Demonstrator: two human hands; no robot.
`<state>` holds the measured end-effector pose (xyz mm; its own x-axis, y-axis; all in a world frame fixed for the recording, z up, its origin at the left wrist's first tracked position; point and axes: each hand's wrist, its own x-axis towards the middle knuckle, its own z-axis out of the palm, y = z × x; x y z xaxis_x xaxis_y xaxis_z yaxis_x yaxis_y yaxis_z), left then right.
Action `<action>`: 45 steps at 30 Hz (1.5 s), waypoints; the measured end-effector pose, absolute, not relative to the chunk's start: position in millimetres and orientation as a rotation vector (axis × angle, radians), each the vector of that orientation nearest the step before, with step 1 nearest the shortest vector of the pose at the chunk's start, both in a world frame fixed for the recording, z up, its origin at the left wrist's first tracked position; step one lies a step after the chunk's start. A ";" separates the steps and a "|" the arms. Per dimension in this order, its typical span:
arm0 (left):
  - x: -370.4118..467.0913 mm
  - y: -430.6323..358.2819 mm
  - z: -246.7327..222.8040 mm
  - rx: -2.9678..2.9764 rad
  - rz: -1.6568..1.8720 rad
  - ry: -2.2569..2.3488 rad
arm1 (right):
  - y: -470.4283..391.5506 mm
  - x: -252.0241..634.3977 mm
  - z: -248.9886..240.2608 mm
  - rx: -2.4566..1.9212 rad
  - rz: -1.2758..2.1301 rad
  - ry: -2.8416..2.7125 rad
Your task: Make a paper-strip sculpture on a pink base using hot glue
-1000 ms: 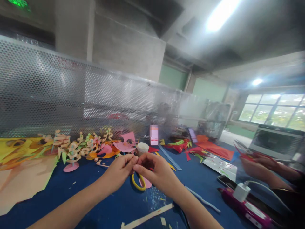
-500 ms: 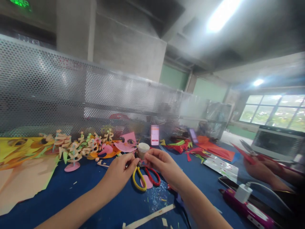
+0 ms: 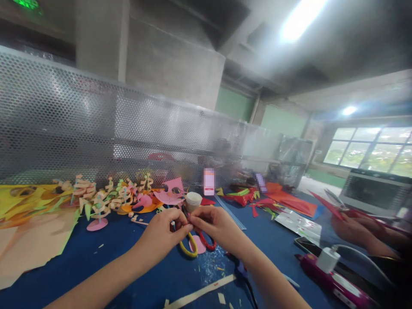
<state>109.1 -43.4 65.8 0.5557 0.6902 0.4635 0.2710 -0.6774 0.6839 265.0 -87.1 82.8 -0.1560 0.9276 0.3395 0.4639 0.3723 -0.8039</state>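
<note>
In the middle of the blue table my left hand (image 3: 172,225) and my right hand (image 3: 210,223) meet, fingertips pinched together. Whatever small piece lies between them is hidden by the fingers. Just below lie scissors with a yellow handle loop (image 3: 189,249) and a red handle loop (image 3: 207,241); their blades are covered by my hands. A pink paper disc (image 3: 198,245) lies under the loops. Right behind the fingers stands a white cup or roll (image 3: 194,199).
Pale spiral paper pieces (image 3: 99,199) and coloured paper are heaped at left. A lit phone (image 3: 209,182) stands behind. To the right are a purple power strip (image 3: 334,281) and a co-worker's hands (image 3: 357,229) holding red paper and scissors. A pale strip (image 3: 206,292) lies in front.
My hands have come closer together, their fingertips now meeting. The right hand has lowered a little, uncovering blue-grey strips behind it.
</note>
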 end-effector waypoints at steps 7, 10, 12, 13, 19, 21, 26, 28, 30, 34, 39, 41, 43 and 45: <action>104.7 -36.7 65.3 2.585 0.998 0.789 | -87.9 260.9 75.1 -1.253 0.837 -1.770; 100.8 -35.1 63.9 2.830 0.917 0.753 | -82.5 260.9 69.9 -1.330 0.807 -1.812; 98.6 -35.6 62.6 2.886 0.865 0.753 | -74.9 271.0 69.2 -1.409 0.683 -1.766; 98.0 -35.8 61.6 2.865 0.854 0.759 | -70.5 280.4 69.6 -1.446 0.593 -1.704; 105.3 -29.8 51.5 2.043 0.692 0.676 | -59.1 361.4 65.7 -1.678 0.034 -1.306; 107.8 -26.7 50.0 1.564 0.559 0.496 | -59.7 372.5 60.2 -1.714 -0.083 -1.285; 106.5 -25.6 52.0 0.971 0.458 0.180 | -62.8 335.1 63.9 -1.631 -0.270 -1.458; 106.0 -27.7 53.6 0.958 0.452 0.164 | -69.8 305.5 73.5 -1.435 -0.310 -1.635; 106.8 -30.3 55.3 0.998 0.463 0.193 | -79.6 277.4 81.5 -1.324 -0.228 -1.769; 109.1 -34.8 57.9 1.113 0.497 0.290 | -90.4 246.0 81.2 -1.234 -0.096 -1.946; 107.4 -34.2 55.6 1.033 0.413 0.200 | -78.3 261.1 72.4 -1.286 0.055 -1.715; 106.0 -32.6 54.2 0.973 0.387 0.161 | -72.8 276.4 73.0 -1.296 0.052 -1.516; 105.3 -31.6 53.6 0.935 0.382 0.169 | -68.5 291.6 74.5 -1.288 0.045 -1.396; 105.5 -31.3 53.7 0.920 0.383 0.198 | -64.9 305.0 75.2 -1.276 0.050 -1.299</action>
